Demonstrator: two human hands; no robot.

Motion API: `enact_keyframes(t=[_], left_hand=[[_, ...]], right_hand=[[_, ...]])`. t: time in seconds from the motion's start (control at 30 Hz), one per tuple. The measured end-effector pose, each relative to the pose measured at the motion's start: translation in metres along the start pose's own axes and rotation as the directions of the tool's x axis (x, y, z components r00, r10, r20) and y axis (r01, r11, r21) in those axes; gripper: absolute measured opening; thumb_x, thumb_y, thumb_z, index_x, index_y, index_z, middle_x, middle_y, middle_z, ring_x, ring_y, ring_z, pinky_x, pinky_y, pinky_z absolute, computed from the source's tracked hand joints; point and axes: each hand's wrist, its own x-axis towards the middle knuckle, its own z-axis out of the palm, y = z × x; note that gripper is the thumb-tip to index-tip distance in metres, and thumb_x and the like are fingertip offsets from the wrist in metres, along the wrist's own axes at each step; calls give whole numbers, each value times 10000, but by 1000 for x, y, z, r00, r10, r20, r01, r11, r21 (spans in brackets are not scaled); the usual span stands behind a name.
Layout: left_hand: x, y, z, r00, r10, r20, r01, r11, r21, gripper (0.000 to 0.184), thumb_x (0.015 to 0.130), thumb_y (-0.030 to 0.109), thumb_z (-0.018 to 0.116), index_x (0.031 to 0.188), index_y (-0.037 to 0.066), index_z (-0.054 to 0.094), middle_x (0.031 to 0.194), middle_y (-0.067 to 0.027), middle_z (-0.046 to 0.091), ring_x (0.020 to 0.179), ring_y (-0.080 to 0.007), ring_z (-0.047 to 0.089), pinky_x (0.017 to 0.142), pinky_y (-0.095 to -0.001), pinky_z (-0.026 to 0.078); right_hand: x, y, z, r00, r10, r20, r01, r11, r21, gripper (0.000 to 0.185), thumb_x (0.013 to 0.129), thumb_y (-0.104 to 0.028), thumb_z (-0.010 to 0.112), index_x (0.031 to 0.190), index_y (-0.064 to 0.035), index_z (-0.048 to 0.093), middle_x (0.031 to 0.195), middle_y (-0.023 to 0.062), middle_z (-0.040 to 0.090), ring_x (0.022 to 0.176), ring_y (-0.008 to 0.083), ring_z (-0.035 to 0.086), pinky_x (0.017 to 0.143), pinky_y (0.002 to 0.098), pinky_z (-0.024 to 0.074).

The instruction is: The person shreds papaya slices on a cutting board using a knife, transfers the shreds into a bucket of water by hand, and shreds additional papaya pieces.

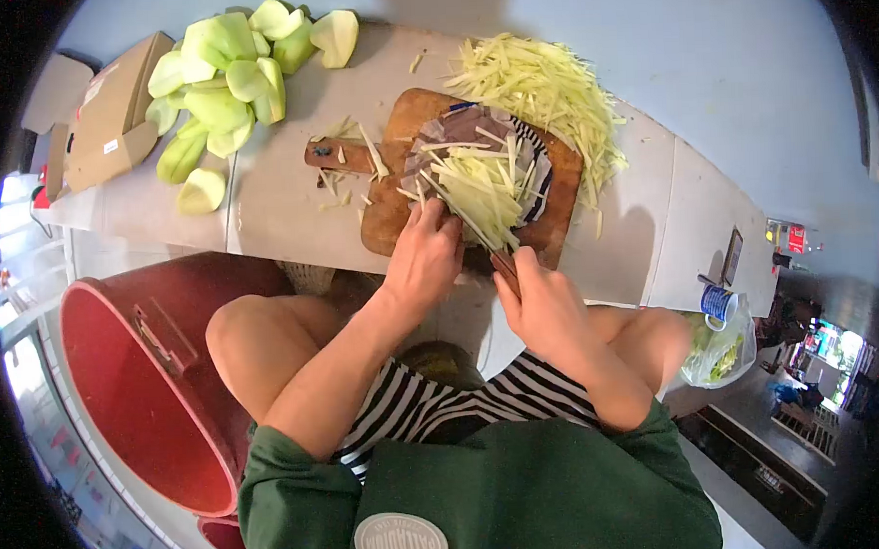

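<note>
My right hand point(544, 298) is wrapped around the brown handle of a knife point(503, 264). Its narrow blade points up and left, along the near edge of a heap of pale green vegetable strips point(482, 189). Beside the blade tip, my left hand point(427, 248) has its fingers curled down over the cutting board; whatever lies under them is hidden. The strips rest on a crumpled cloth with striped and mauve parts point(444, 132), on the wooden cutting board point(391, 218). A larger pile of cut strips point(539, 87) spreads behind the board's far right corner.
Thick pale green slices point(222, 84) are heaped at the back left of the table point(292, 202), near an open cardboard box point(114, 112). A large red bin point(143, 372) stands at my left. A plastic bag point(728, 356) and a blue cup point(717, 303) are at the right.
</note>
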Motion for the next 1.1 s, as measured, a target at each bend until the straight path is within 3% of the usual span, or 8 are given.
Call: enact_keyframes(t=[0.17, 0.23, 0.33, 0.43, 0.6, 0.7, 0.9, 1.1], left_hand=[[-1, -4, 1, 999, 23, 41, -25, 999, 37, 99, 786, 26, 659, 873, -15, 634, 980, -186, 553, 954, -388, 570, 855, -446, 506], [2, -4, 2, 999, 36, 4, -36, 999, 27, 92, 786, 25, 658, 866, -11, 629, 982, -186, 555, 950, -388, 572, 854, -446, 506], [5, -6, -3, 999, 43, -20, -43, 999, 26, 85, 787, 21, 655, 862, -8, 625, 982, -182, 558, 944, -386, 575, 850, -448, 507], [3, 3, -3, 999, 47, -9, -47, 999, 9, 90, 790, 15, 647, 875, -9, 630, 975, -176, 559, 944, -384, 578, 846, -454, 508], [3, -6, -2, 999, 34, -43, -33, 999, 14, 82, 777, 16, 639, 855, -4, 624, 970, -178, 558, 934, -383, 581, 840, -455, 507], [2, -4, -1, 998, 56, -16, -56, 998, 25, 71, 775, 12, 646, 836, -10, 618, 972, -178, 554, 934, -379, 577, 837, -454, 505], [-5, -5, -4, 998, 38, 47, -37, 999, -38, 96, 776, 5, 670, 854, -27, 624, 1002, -191, 553, 976, -393, 573, 857, -450, 507], [-8, -4, -3, 999, 45, -4, -46, 998, -38, 122, 768, -10, 652, 887, -33, 639, 1014, -195, 565, 991, -392, 581, 875, -453, 511]], right_hand=[[10, 20, 21, 999, 6, -38, -6, 1000, 5, 251, 968, -180, 627, 1005, 2, 459, 734, 306, 641, 696, 523, 629, 574, 600, 483], [10, 12, 11, 1000, 10, 28, -9, 999, -53, 265, 963, -174, 619, 1014, 31, 459, 660, 304, 626, 660, 499, 656, 568, 564, 537], [1, 2, 0, 1000, -3, 6, 3, 999, 46, 252, 975, -192, 613, 1032, 6, 468, 747, 320, 639, 733, 529, 630, 601, 608, 487], [13, 16, 19, 993, 108, 48, -107, 994, -9, 246, 974, -187, 612, 1039, 1, 466, 748, 319, 639, 731, 527, 632, 605, 605, 491], [6, 2, 1, 999, -43, -8, 43, 998, 56, 269, 955, -179, 628, 1031, 15, 457, 638, 291, 622, 645, 505, 654, 553, 577, 531], [12, 27, 32, 998, -42, -51, 43, 999, 19, 270, 957, -182, 623, 1044, 10, 455, 642, 291, 626, 650, 509, 655, 560, 581, 533], [10, 21, 26, 1000, 4, 23, -4, 1000, 8, 270, 968, -197, 612, 1027, 12, 451, 661, 295, 634, 671, 506, 661, 578, 580, 540], [9, 13, 20, 999, 30, 35, -31, 999, 38, 260, 961, -170, 624, 1026, 17, 455, 686, 306, 632, 679, 514, 643, 583, 588, 513]])
